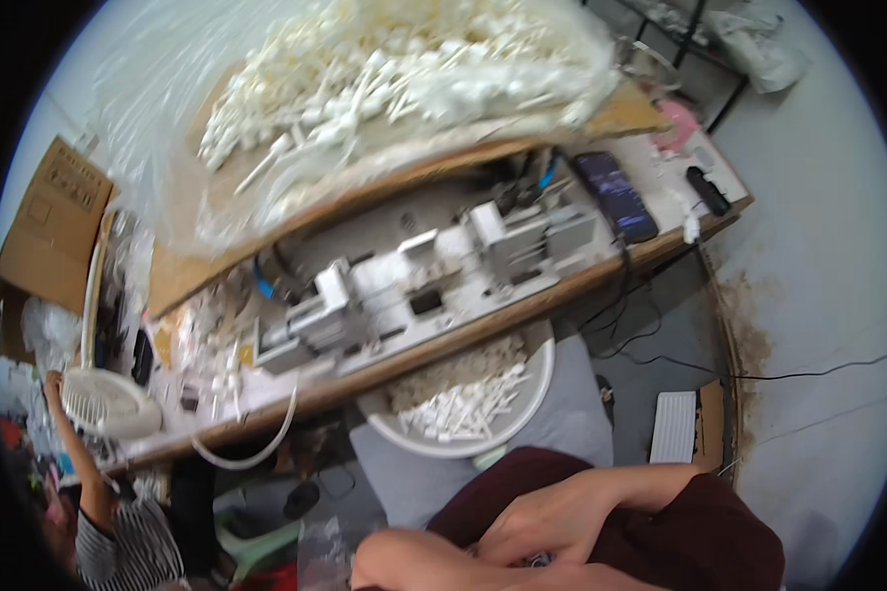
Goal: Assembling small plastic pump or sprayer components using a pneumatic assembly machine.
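Observation:
My right hand (547, 517) rests low over my lap on dark maroon cloth (680, 537), its fingers bent down and mostly hidden. My left arm (419, 563) crosses the lower edge, and its hand cannot be made out. Something small and patterned shows between the arms, too little to name. Just beyond my lap, a round white basin (545, 379) holds many white plastic pieces and greyish-beige material. On the bench behind it stands a white metal fixture (434, 295) with grey blocks and slots; neither hand touches it.
A wooden board (365, 192) above the fixture bears a heap of white stick-like parts (394, 79) in clear plastic. A phone (616, 197) lies at right. A white fan (113, 404) stands at left, near another person in a striped shirt (133, 547). Cables trail along the floor.

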Tool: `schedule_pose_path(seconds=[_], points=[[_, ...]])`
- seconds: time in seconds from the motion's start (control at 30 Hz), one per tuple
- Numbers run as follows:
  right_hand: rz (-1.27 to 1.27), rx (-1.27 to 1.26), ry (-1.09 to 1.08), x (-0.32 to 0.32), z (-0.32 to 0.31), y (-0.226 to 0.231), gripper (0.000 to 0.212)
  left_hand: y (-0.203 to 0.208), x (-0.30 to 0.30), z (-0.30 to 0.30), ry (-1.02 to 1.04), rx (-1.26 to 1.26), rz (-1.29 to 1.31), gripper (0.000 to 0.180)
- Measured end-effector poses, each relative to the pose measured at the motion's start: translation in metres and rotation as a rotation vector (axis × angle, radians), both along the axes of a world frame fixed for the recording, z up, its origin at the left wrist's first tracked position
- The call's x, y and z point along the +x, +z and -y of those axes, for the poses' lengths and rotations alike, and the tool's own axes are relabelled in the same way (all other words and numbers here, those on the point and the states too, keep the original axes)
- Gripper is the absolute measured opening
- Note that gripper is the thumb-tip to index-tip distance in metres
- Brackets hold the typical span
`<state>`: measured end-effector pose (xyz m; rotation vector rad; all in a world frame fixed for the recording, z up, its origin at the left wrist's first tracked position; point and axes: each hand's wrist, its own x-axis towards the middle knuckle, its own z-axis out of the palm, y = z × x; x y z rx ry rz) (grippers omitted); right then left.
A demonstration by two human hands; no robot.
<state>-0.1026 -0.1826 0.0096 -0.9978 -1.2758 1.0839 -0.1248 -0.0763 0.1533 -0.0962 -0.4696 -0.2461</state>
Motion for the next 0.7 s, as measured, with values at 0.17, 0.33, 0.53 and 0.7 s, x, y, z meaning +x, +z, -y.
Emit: schedule_pose_path(seconds=[0.17,0.33,0.53,0.7], points=[[0.033,0.063,-0.037,0.011,-0.004,-0.008,0.032,-0.018,0.017,-0.008,0.282,0.854,0.210,0.061],[0.182,0.146,-0.143,0.014,-0.005,-0.015,0.023,-0.046,0.018,-0.029,0.444,0.933,0.444,0.055],[0.235,0.343,-1.211,0.034,0.015,0.046,0.020,-0.061,0.026,-0.065,0.839,0.870,0.380,0.043],[-0.009,0.975,-1.112,0.036,0.019,0.097,0.020,-0.069,0.033,-0.060,1.137,1.004,0.501,0.037]])
